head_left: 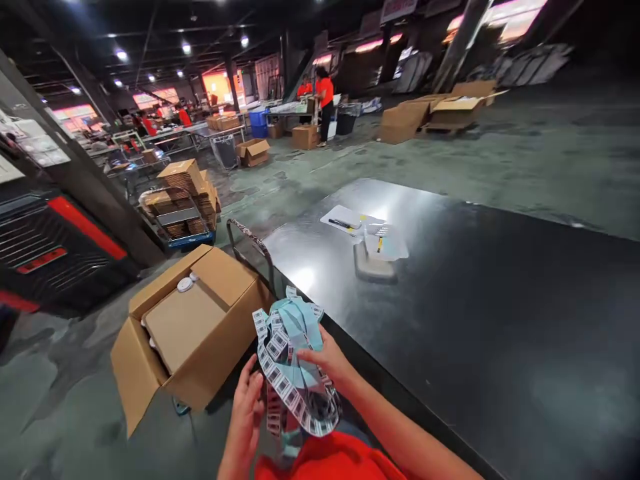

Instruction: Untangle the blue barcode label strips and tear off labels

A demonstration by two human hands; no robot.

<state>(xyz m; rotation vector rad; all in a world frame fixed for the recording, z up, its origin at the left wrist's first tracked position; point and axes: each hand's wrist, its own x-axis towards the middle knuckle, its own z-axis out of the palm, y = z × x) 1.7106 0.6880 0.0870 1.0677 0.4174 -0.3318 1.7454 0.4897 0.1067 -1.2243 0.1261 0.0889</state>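
We hold a tangled strip of barcode labels (pixel 293 363) in front of our chest, at the near edge of the desk (pixel 500 320). Our right hand (pixel 327 360) grips the bundle from the right, fingers closed over its blue backing. Our left hand (pixel 249 407) touches the lower left loops with the fingers half curled; we cannot tell whether it grips them.

The desk is dark, glossy and wide, running from near right to the far middle, with ceiling light glaring on its far left part. Well apart from our hands, toward its far end, lie a white sheet with a pen (pixel 345 220) and, just beside it, a clear plastic bag (pixel 383 243) resting on a flat grey pad.

To the left, on the grey concrete floor (pixel 60 400), stands an open cardboard box (pixel 187 327) with a flat card insert inside and white caps at its far edge. Farther left sits a cart stacked with flat cartons (pixel 185 200). Across the hall, people in orange shirts (pixel 325 100) stand at long tables, with more open boxes (pixel 440 110) on the floor at far right. The ceiling is dark, dotted with round lamps.
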